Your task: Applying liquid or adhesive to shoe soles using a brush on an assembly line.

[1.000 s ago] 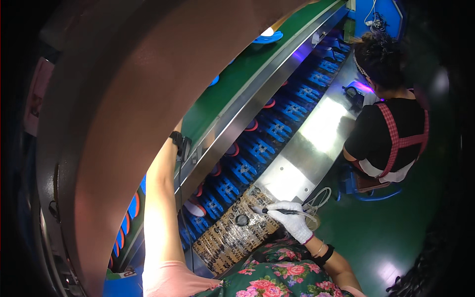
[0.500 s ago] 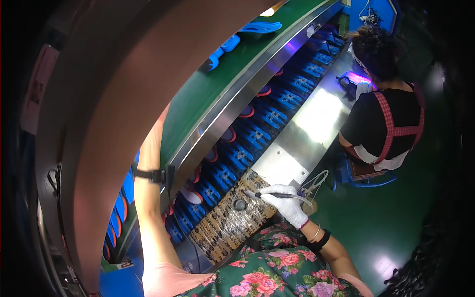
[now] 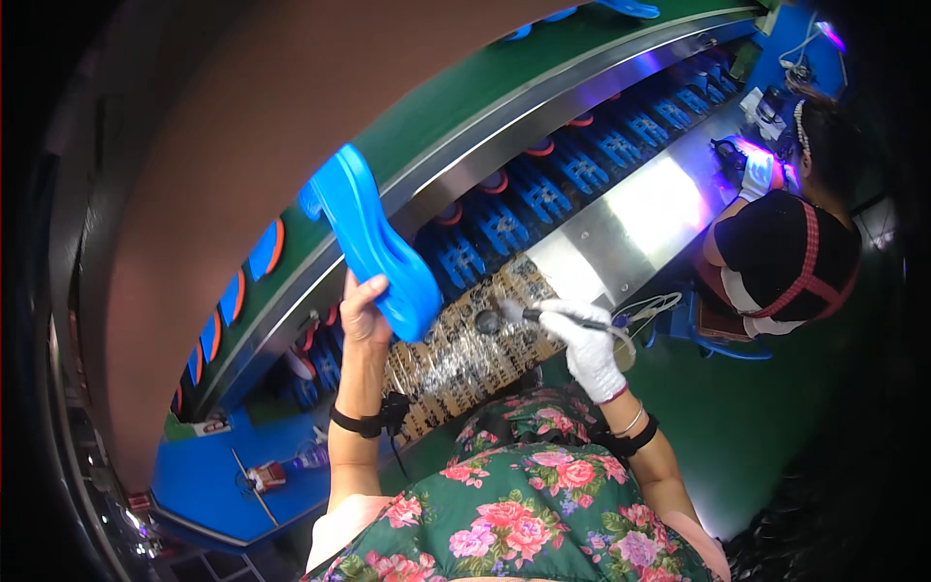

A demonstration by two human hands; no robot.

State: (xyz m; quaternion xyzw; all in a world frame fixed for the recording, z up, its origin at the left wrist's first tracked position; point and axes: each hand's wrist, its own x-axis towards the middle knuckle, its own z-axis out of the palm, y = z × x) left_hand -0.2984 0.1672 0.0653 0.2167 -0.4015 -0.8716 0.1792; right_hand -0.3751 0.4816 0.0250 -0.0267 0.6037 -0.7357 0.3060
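My bare left hand (image 3: 365, 315) is closed on a blue shoe sole (image 3: 380, 247), gripping its near edge with the thumb on the side. The sole is raised over the metal rail and the left end of the worktop. My right hand (image 3: 590, 361), in a white knitted glove, holds a brush (image 3: 558, 317) with a dark handle, its tip pointing left. A clear tube (image 3: 626, 341) runs from the handle's back end. Below the brush tip lies a dark round piece (image 3: 487, 322) on a cardboard-and-film-covered worktop (image 3: 456, 354) with black smears.
Beyond the worktop, a rack (image 3: 543, 199) carries several blue pieces in a row. A green conveyor belt (image 3: 456, 116) runs behind the metal rail, with blue and orange soles (image 3: 264, 247) at left. A co-worker (image 3: 786, 242) sits at right by a purple light. A brown panel (image 3: 223, 165) overhangs the left.
My left hand, hidden behind the brown panel before, has come back toward me with the blue sole in it. My right hand keeps the brush. The view has turned.
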